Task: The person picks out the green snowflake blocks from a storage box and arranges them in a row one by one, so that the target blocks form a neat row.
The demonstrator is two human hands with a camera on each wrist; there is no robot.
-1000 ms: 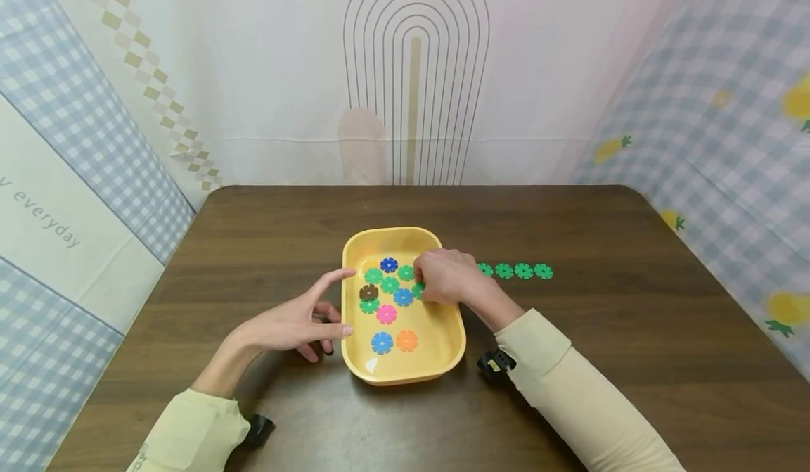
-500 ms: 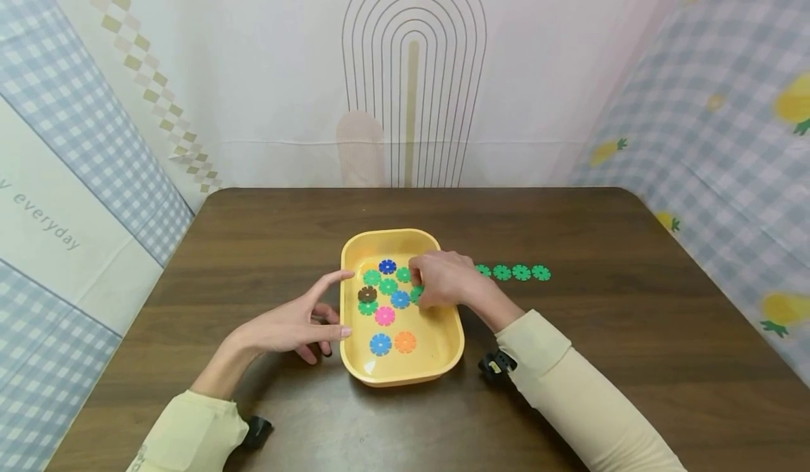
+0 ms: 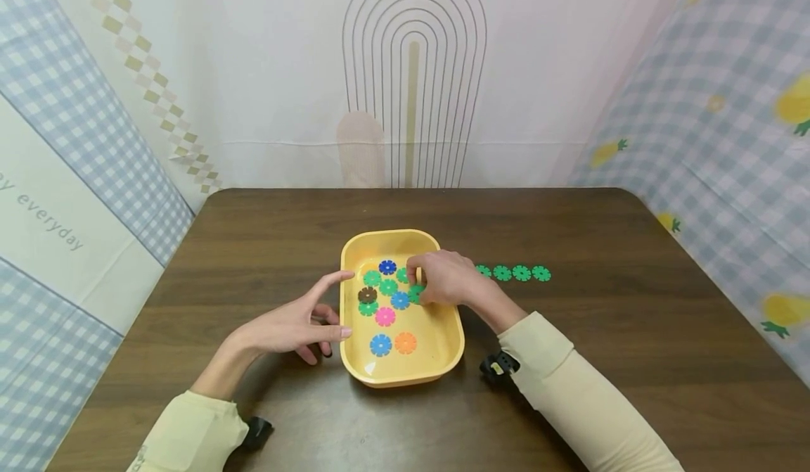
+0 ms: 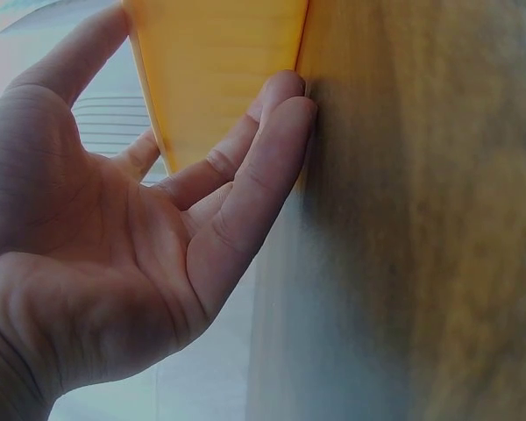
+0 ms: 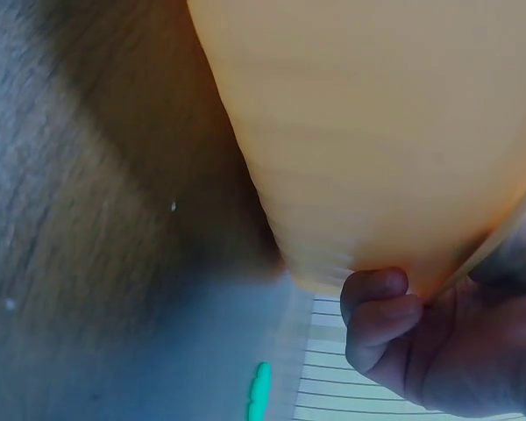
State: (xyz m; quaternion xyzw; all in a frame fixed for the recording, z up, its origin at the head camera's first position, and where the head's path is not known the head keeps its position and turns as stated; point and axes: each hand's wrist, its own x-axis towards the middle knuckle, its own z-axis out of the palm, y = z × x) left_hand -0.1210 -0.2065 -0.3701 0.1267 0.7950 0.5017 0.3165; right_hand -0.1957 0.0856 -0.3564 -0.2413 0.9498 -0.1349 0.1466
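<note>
A yellow plastic tray [image 3: 405,372] holds several notched plastic discs. My left hand [image 3: 285,324] rests at its left side, thumb and index fingertip on the rim; in the left wrist view, other fingers of the left hand [image 4: 158,210] lie against the outer wall. My right hand [image 3: 446,276] reaches over the right rim, with thumb and index finger at a green disc [image 3: 415,294]. Whether they pinch it is hidden. In the right wrist view, curled fingers of the right hand [image 5: 438,351] stay outside the tray wall.
A row of green discs [image 3: 522,273] lies on the dark wooden table [image 3: 601,331], right of the tray. Inside the tray are also blue [image 3: 381,345], orange [image 3: 406,343], pink [image 3: 385,316] and brown discs [image 3: 367,295]. A patterned cloth [image 3: 285,71] hangs behind.
My right index finger has shifted slightly left, widening the gap to the thumb. The left hand and the tray have stayed in place.
</note>
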